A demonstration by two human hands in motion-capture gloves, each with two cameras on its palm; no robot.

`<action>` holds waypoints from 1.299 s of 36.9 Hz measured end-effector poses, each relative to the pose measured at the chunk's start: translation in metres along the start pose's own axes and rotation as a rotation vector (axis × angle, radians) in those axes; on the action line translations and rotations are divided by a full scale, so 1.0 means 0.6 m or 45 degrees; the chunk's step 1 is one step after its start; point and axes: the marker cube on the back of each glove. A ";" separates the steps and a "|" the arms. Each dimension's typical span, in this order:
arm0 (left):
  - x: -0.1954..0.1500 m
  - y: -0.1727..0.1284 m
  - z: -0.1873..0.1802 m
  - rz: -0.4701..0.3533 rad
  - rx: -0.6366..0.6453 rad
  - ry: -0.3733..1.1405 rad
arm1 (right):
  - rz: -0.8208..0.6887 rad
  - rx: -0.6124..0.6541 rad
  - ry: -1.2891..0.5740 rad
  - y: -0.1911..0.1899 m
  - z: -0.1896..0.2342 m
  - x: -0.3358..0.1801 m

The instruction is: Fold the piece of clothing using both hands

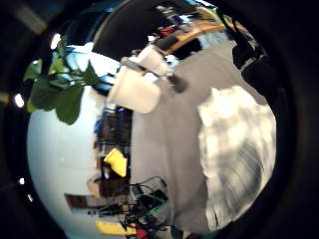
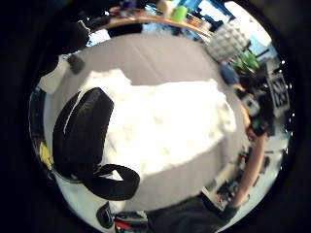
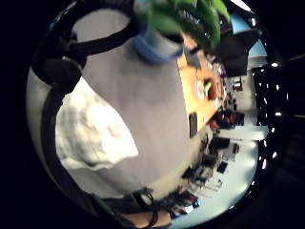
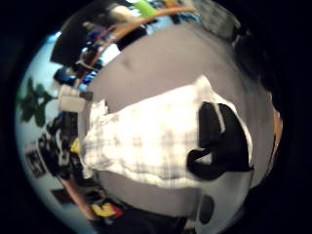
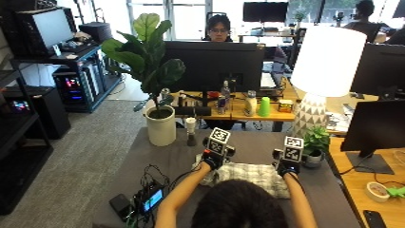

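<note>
The white plaid garment lies on the grey table just in front of the person, already bunched into a compact, uneven rectangle, so I judge the folding well under way but not finished: the edges look ragged and at least one more fold and a smoothing seem left.

The left hand hovers at the garment's left end; whether its fingers are spread or curled cannot be told from any view. The right hand sits at the garment's right end, and its fingers are just as hidden. The palm views show the cloth spread below both palms, close but not clearly pinched.

Left of the garment, cables and a small device lie at the table's near corner. Beyond it to the left stands a white pot with a broad-leaved plant; to its right, a small potted plant. Past the table runs a wooden desk with a dark monitor, bottles, and a white lamp.
</note>
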 end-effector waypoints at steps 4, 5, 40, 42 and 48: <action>0.066 0.023 0.013 0.150 -0.108 -0.026 | 0.239 -0.161 0.137 0.005 0.036 0.092; 0.079 0.037 0.024 0.180 -0.194 -0.011 | 0.269 -0.197 0.136 0.010 0.047 0.103; -0.005 0.089 0.070 -0.097 -0.669 0.152 | 0.343 0.094 -0.387 -0.076 0.123 0.099; -0.029 0.088 0.054 -0.143 -0.622 0.222 | 0.321 0.113 -0.459 -0.072 0.091 0.072; -0.117 0.078 0.010 -0.298 -0.330 0.378 | 0.148 0.200 -0.592 -0.101 0.019 -0.062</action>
